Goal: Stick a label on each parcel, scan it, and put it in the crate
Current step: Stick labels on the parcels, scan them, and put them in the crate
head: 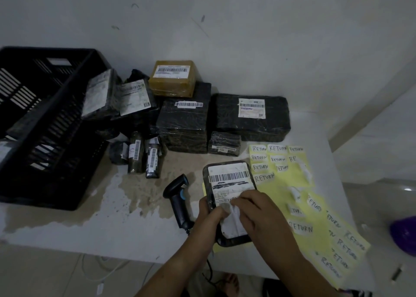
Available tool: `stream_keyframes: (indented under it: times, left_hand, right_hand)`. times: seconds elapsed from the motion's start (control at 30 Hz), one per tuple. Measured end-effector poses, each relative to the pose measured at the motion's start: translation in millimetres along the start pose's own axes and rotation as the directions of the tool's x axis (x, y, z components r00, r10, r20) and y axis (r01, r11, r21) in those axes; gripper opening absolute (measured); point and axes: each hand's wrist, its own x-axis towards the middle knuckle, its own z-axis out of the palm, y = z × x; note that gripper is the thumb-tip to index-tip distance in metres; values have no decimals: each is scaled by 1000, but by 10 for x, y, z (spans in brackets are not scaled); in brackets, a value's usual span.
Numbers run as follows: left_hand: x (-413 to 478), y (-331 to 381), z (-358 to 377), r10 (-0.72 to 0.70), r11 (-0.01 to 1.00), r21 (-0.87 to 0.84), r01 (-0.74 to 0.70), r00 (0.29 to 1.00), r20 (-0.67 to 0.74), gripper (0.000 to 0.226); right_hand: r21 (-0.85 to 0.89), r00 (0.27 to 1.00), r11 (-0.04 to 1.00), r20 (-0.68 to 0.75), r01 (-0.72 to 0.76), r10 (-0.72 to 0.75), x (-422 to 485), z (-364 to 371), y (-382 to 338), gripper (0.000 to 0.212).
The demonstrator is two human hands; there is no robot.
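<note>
Parcel (229,179): flat, black wrap, big white shipping sticker with a barcode on top. It lies on the tabletop (112,231) near the front edge, partly over the yellow RETURN sticker sheets (292,188). Left grip (209,215) is clamped on the parcel's left edge, thumb on top. Right grip (254,209) has bent fingers pinching a small white label (234,221) down onto the parcel's near half; any text on it is unreadable. Handheld barcode scanner (177,197) lies just left of the parcel, nobody holding it. Black slatted crate (56,139) at far left, tilted. Pile of wrapped parcels (184,121) at the back, mostly black, with one tan parcel (172,78) on top, all barcoded. Tabletop is white with a brownish stain (139,191) mid-left. Wall (225,26) is grey-white and scuffed. Dim light. Purple object (405,233) at the right edge, can't identify.
</note>
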Motion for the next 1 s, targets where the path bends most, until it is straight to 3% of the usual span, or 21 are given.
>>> stream_keyframes:
  times: [0.07, 0.13, 0.23, 0.3, 0.37, 0.43, 0.5, 0.6, 0.87, 1.0]
  left_hand:
    - [41, -11, -22, -9, 1000, 22, 10, 998, -54, 40]
    - [46, -42, -39, -1, 996, -84, -4, 998, -62, 37]
    - [-24, -98, -116, 13, 994, -109, -17, 999, -35, 74]
    - [-33, -69, -142, 52, 996, -69, -50, 998, 21, 75]
    - [-38, -9, -137, 97, 994, -65, -93, 993, 61, 59]
    - [-48, 6, -145, 121, 991, -59, -118, 991, 52, 53]
    - [-76, 29, -119, 130, 991, -20, -130, 991, 26, 45]
    - [-119, 24, -92, 134, 990, 33, -135, 991, 22, 32]
    - [-220, 132, -68, 164, 973, 155, -171, 985, 55, 27]
    - [-201, 123, -37, 242, 936, 259, -237, 970, 14, 43]
  right_hand:
    - [-19, 1000, 1000, 10, -1, 1, 21, -14, -21, 30]
    - [-40, 999, 999, 47, -14, 16, 45, -31, -45, 28]
    - [-74, 993, 997, 115, 3, 6, 76, -131, -100, 28]
    - [66, 988, 988, 67, -143, 139, 91, -216, -145, 27]
    - [299, 911, 867, 21, -398, 411, 102, -263, -153, 28]
    - [487, 790, 648, 169, -586, 589, 131, -275, -158, 49]
    - [576, 734, 489, 330, -655, 594, 159, -260, -166, 60]
    - [643, 707, 379, 383, -666, 594, 182, -222, -190, 51]
    - [657, 680, 356, 333, -665, 654, 164, -172, -199, 34]
    - [644, 691, 384, 324, -661, 646, 148, -126, -231, 37]
